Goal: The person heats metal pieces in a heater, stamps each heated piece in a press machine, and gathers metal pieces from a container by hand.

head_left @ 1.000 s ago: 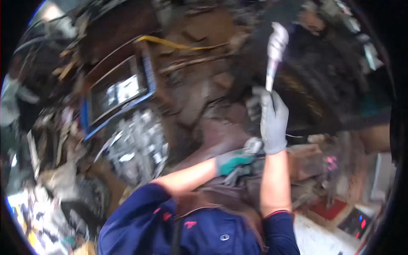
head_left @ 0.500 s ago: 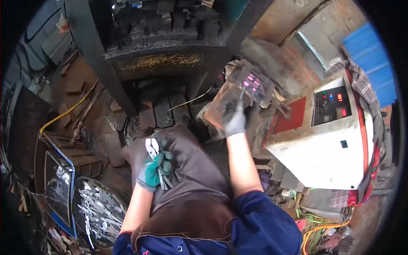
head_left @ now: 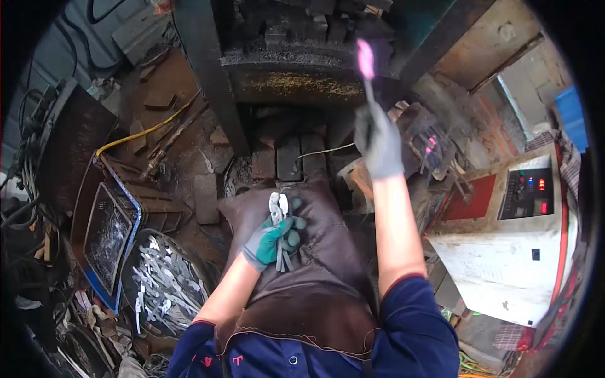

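My left hand (head_left: 272,243), in a grey and green glove, is closed around a few grey plier-half blanks (head_left: 278,206) above my brown apron. Their broad heads stick up past the thumb, and narrow shanks hang below. My right hand (head_left: 382,148), gloved in grey with dark smudges, is raised at the right of the dark press frame. It grips the grey shank of a metal blank (head_left: 365,63) whose far end glows bright pink; the glove is slightly blurred. Pink-glowing pieces (head_left: 430,145) lie in a sooty heater (head_left: 435,126) beyond that hand.
A dark press frame (head_left: 217,82) stands ahead, with bricks (head_left: 288,157) at its foot. A white control cabinet (head_left: 498,271) is at right. On the left are a round bin of grey metal blanks (head_left: 165,286), a blue-edged metal container (head_left: 133,217) and a yellow hose (head_left: 135,134).
My right hand has moved up and away from the heater, lifting a glowing blank toward the press. The left hand still holds its blanks. The whole view has shifted.
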Demonstrator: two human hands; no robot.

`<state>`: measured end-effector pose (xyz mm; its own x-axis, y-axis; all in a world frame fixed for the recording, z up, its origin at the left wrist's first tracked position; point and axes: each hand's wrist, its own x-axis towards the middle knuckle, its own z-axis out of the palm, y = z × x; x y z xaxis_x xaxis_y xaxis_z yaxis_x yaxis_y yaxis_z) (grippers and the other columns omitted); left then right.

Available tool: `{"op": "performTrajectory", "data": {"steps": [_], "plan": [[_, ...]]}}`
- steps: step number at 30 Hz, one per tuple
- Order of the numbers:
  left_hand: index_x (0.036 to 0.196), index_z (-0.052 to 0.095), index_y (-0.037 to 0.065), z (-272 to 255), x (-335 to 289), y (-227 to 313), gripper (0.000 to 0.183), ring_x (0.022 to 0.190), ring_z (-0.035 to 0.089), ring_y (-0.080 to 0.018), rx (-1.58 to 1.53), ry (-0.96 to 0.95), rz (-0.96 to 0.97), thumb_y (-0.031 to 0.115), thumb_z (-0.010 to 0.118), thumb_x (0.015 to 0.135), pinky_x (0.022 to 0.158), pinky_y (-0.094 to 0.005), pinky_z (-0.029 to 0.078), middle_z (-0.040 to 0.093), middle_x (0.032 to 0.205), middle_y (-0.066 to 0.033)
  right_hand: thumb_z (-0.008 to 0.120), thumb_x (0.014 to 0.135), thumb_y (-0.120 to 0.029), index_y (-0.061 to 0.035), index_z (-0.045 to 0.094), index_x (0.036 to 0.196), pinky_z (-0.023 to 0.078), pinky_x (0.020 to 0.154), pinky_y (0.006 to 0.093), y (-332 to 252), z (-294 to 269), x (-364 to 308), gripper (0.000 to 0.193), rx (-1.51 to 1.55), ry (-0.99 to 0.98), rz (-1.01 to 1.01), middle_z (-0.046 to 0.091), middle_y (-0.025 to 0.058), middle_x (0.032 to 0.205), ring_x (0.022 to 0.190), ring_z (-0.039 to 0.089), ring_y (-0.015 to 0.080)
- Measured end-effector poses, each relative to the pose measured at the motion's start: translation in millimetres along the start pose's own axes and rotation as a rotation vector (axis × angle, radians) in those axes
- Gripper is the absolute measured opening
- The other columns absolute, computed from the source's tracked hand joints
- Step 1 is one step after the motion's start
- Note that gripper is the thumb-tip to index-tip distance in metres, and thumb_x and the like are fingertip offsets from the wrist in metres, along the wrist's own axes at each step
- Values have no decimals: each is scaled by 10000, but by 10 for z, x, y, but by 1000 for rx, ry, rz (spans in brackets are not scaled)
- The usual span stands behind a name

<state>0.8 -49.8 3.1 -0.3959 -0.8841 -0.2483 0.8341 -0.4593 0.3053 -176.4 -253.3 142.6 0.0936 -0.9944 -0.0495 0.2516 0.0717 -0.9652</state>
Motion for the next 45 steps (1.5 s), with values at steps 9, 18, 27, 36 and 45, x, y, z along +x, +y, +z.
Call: {"op": "performTrajectory", "data": {"steps": [9,18,27,36,45], "plan": [[1407,368,119,39,-11,38,499,674,618,-131,16,-13,17,161,553,946,527,-201,479,634,1011,-86,458,960,-366,-26,602,826,366,420,241,-324,901,1371,393,-47,-97,134,567,58,633,484,483,125],[1420,337,118,4,-11,78,565,1252,476,-320,-272,-183,98,237,575,922,1023,-468,406,473,1375,-111,454,972,-419,-23,600,1010,472,597,269,88,196,-34,423,-69,-207,188,630,68,791,677,584,135],[1396,349,147,43,67,-42,518,1244,480,-289,-247,-78,280,108,559,924,1052,-460,402,465,1376,-83,610,855,-408,-28,629,821,474,621,410,681,-32,-1636,383,-1156,-682,17,629,178,747,671,624,324],[1288,465,198,-165,71,-119,398,1011,592,-236,-15,135,310,339,569,931,897,-414,505,602,1046,-32,563,877,-321,-80,661,858,479,653,437,766,-132,-1637,260,-1036,-485,-121,625,190,800,753,613,366],[1231,523,209,133,101,-53,324,720,616,-160,25,109,59,371,521,950,571,-310,515,628,943,-13,489,972,-218,40,574,1133,528,640,303,516,-1013,-1451,316,173,135,158,655,131,869,731,641,189]]}}
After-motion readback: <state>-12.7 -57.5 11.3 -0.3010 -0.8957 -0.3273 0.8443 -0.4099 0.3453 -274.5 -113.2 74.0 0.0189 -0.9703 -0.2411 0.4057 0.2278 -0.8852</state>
